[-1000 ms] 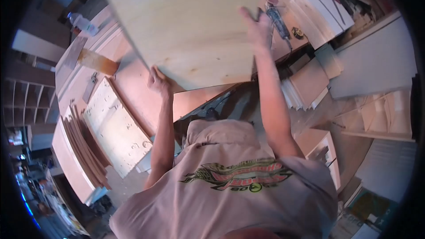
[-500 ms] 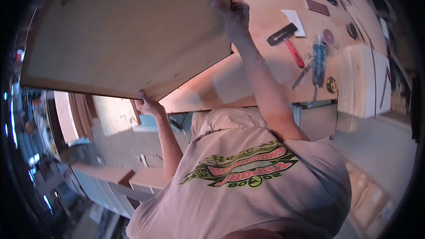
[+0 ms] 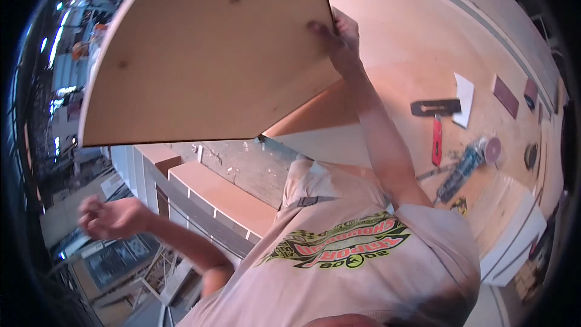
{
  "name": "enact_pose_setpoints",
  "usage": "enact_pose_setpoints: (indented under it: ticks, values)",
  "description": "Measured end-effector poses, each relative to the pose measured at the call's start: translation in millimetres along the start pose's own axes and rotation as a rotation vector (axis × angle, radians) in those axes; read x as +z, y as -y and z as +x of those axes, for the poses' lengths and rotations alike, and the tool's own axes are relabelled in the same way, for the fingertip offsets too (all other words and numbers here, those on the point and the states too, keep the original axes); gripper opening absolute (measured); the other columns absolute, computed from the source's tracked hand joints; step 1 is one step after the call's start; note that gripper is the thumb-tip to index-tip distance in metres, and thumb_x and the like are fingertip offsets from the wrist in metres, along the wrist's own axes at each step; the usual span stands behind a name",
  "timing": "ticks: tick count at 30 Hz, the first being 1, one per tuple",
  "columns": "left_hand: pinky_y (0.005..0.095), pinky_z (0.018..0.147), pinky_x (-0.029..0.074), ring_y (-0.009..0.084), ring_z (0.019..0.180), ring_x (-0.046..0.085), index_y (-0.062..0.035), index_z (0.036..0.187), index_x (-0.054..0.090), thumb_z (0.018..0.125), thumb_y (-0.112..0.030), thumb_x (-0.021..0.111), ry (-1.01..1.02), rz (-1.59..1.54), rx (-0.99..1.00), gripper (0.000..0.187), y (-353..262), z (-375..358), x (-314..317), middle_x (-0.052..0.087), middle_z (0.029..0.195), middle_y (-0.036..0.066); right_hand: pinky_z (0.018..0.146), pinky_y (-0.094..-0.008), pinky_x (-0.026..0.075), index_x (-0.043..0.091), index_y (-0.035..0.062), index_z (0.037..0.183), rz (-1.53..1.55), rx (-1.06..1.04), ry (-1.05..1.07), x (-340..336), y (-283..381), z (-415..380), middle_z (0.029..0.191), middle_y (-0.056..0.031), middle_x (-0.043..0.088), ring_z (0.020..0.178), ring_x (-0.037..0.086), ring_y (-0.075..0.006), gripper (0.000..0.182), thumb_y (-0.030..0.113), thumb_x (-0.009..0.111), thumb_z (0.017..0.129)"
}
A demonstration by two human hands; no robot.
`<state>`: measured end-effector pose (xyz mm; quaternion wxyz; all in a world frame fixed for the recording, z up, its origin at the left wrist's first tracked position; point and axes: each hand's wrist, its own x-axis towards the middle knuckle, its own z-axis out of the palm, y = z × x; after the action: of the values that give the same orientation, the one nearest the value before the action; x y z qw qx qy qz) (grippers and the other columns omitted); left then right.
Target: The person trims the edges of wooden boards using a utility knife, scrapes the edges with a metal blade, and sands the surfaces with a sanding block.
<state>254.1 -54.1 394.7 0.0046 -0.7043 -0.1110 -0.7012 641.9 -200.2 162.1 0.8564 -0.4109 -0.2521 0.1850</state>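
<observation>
A large flat wooden panel (image 3: 206, 66) with a dark edge fills the upper left, tilted above the workbench (image 3: 393, 42). My right hand (image 3: 345, 45) grips its right edge, thumb on the near face and fingers behind. Off to the lower left, my left hand (image 3: 115, 215) is away from the panel, its fingers loosely curled with nothing in them. Right of my right forearm lie a red-handled utility knife (image 3: 437, 142), a black slotted flat piece (image 3: 436, 107) and a blue angle grinder (image 3: 466, 172) with a round disc.
A white sheet (image 3: 463, 100) and a brown-red sanding block (image 3: 506, 97) lie on the bench. A stack of pale boards (image 3: 514, 224) stands at the lower right. Long cabinet pieces (image 3: 221, 197) rest below the panel, and clutter fills the far left.
My left hand has let go of the panel's lower edge and swung down to the left. The panel has turned and shifted right, still in my right hand. The view has swung left.
</observation>
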Motion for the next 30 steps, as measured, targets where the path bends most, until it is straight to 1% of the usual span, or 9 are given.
enact_pose_setpoints:
  ticks: [6, 8, 14, 16, 17, 20, 21, 24, 30]
  values:
    - [0.0493, 0.095, 0.043, 0.0298, 0.111, 0.056, -0.0075, 0.133, 0.043, 0.080, -0.044, 0.067, 1.063, 0.373, 0.325, 0.069, -91.5, 84.9, 144.9, 0.056, 0.123, 0.016, 0.046, -0.0195, 0.028, 0.048, 0.0108, 0.064, 0.017, 0.057, 0.092, 1.5, 2.3, 0.0, 0.057, 0.0096, 0.042, 0.054, 0.034, -0.0006, 0.042, 0.034, 0.082, 0.072]
    - [0.0510, 0.094, 0.044, 0.0307, 0.111, 0.058, -0.0120, 0.135, 0.042, 0.074, -0.050, 0.071, 1.241, 0.257, 0.229, 0.078, -92.8, 77.9, 186.5, 0.053, 0.129, 0.015, 0.046, -0.0195, 0.028, 0.048, 0.0106, 0.064, -0.022, 0.058, 0.083, 0.4, 1.1, 2.2, 0.057, 0.0094, 0.042, 0.054, 0.034, -0.0005, 0.042, 0.034, 0.083, 0.071]
    - [0.0430, 0.093, 0.048, 0.0285, 0.112, 0.058, -0.0142, 0.139, 0.040, 0.083, -0.029, 0.068, 1.402, -0.138, 0.145, 0.063, -95.7, 68.8, 280.7, 0.056, 0.125, 0.015, 0.053, -0.0257, 0.041, 0.057, 0.0054, 0.077, -0.332, 0.125, 0.078, -15.0, 10.1, -11.3, 0.063, 0.0012, 0.053, 0.060, 0.049, -0.0084, 0.046, 0.045, 0.081, 0.070]
    - [0.0419, 0.092, 0.048, 0.0277, 0.111, 0.058, -0.0141, 0.139, 0.041, 0.084, -0.026, 0.067, 1.430, -0.238, 0.038, 0.062, -91.1, 63.2, 292.3, 0.057, 0.125, 0.015, 0.075, -0.0268, 0.045, 0.059, 0.0054, 0.100, -0.492, -0.174, -0.131, -27.9, 29.2, -34.4, 0.086, -0.0021, 0.059, 0.084, 0.056, -0.0122, 0.043, 0.037, 0.077, 0.076]
    - [0.0418, 0.092, 0.048, 0.0277, 0.111, 0.058, -0.0139, 0.139, 0.040, 0.084, -0.026, 0.068, 1.446, -0.267, 0.009, 0.062, -85.5, 54.1, 294.4, 0.056, 0.125, 0.015, 0.092, -0.0331, 0.042, 0.055, 0.0020, 0.115, -0.530, 0.024, -0.133, -49.3, 47.7, -56.1, 0.106, -0.0100, 0.059, 0.104, 0.054, -0.0184, 0.053, 0.032, 0.077, 0.077]
    - [0.0417, 0.091, 0.049, 0.0276, 0.111, 0.058, -0.0134, 0.139, 0.039, 0.083, -0.025, 0.068, 1.440, -0.232, -0.064, 0.064, -72.0, 31.0, 261.8, 0.056, 0.125, 0.015, 0.089, -0.0359, 0.044, 0.056, -0.0017, 0.110, -1.023, 0.022, -0.469, -142.4, 51.5, -135.7, 0.107, -0.0118, 0.058, 0.101, 0.056, -0.0222, 0.046, 0.026, 0.074, 0.078]
    - [0.0416, 0.091, 0.049, 0.0276, 0.111, 0.058, -0.0132, 0.139, 0.039, 0.083, -0.025, 0.068, 1.439, -0.204, -0.092, 0.065, -69.3, 23.6, 244.3, 0.055, 0.126, 0.015, 0.090, -0.0403, 0.040, 0.059, 0.0043, 0.107, -1.209, 0.198, -0.629, -153.8, 74.9, -156.0, 0.106, -0.0134, 0.058, 0.103, 0.052, -0.0286, 0.043, 0.023, 0.076, 0.073]
    - [0.0415, 0.090, 0.049, 0.0275, 0.110, 0.058, -0.0126, 0.139, 0.037, 0.082, -0.025, 0.069, 1.449, -0.113, -0.214, 0.066, -65.8, 1.6, 191.9, 0.055, 0.126, 0.015, 0.094, -0.0454, 0.038, 0.045, 0.0045, 0.124, -1.936, 0.523, -0.469, -191.8, 94.6, -218.0, 0.110, -0.0199, 0.054, 0.110, 0.048, -0.0359, 0.053, 0.016, 0.066, 0.077]
    - [0.0413, 0.088, 0.050, 0.0273, 0.109, 0.058, -0.0115, 0.139, 0.035, 0.081, -0.024, 0.070, 1.495, 0.019, -0.437, 0.070, -78.2, -28.9, 133.7, 0.053, 0.126, 0.016, 0.091, -0.0443, 0.041, 0.041, 0.0042, 0.129, -1.612, 0.745, -0.465, -223.5, 91.4, -268.1, 0.113, -0.0234, 0.053, 0.106, 0.051, -0.0417, 0.048, 0.015, 0.058, 0.086]
